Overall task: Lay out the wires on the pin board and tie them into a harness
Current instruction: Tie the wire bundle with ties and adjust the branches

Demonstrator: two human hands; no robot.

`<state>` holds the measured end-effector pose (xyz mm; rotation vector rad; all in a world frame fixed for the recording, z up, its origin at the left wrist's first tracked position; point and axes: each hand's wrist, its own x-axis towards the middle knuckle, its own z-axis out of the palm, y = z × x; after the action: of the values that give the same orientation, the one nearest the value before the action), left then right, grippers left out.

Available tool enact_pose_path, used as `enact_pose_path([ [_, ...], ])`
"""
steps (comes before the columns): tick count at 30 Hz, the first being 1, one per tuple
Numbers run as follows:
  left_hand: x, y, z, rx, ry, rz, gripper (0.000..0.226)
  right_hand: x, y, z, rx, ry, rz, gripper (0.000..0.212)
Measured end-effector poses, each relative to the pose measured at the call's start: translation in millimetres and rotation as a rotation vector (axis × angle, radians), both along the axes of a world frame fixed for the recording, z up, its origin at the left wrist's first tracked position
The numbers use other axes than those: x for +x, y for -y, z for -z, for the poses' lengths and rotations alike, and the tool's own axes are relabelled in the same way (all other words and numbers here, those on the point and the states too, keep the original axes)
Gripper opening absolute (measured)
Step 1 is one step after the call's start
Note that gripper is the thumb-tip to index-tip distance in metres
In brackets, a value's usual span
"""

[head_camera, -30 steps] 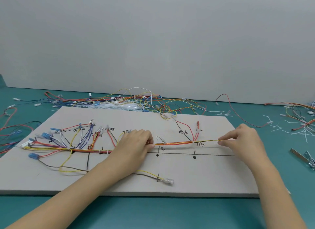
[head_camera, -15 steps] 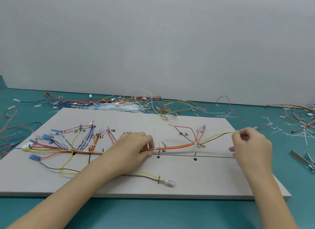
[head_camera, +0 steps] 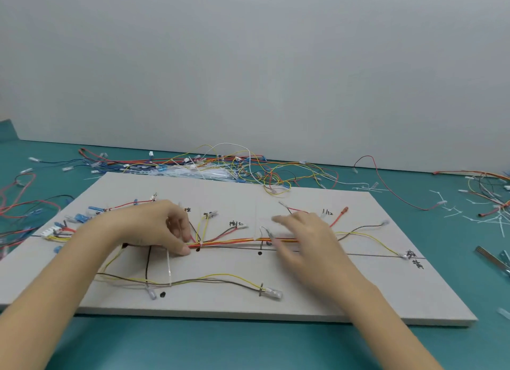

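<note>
The pin board is lying flat on the teal table, and it is carrying the wire bundle along a black line drawn across its middle. The bundle of red, orange and yellow wires is running left to right, with branches fanning up toward handwritten marks and blue connectors gathering at the left end. A white cable tie is hanging down from the bundle toward the board's near edge, and a yellow and brown pair is trailing across the near part of the board to a clear terminal.

The left hand is pinching the bundle between thumb and curled fingers, just left of a black dot. The right hand is blurred (it is in motion), its fingers stretched out and spread over the bundle, holding nothing that can be made out. The two hands are staying well apart along the wires.

Beyond the board, a pile of loose wires is sprawling against a plain grey wall. Cut tie ends are littering the table at the right, near a metal tool at the frame's edge.
</note>
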<state>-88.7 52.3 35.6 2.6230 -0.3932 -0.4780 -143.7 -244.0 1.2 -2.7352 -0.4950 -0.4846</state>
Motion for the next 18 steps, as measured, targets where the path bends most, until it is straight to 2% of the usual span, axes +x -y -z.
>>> enact_pose_path([
  [2, 3, 2, 3, -0.04, -0.002, 0.014, 0.014, -1, -19, 6, -0.053, 0.001, -0.056, 0.038],
  [5, 3, 3, 6, -0.04, -0.035, 0.025, 0.008, 7, -32, 6, -0.13, -0.032, -0.025, 0.028],
  [10, 2, 5, 8, -0.034, -0.049, 0.059, 0.005, 10, -30, 1, -0.042, -0.14, -0.102, 0.018],
  [18, 2, 7, 8, -0.064, -0.055, 0.079, 0.007, 10, -31, -3, 0.011, -0.238, -0.15, 0.023],
])
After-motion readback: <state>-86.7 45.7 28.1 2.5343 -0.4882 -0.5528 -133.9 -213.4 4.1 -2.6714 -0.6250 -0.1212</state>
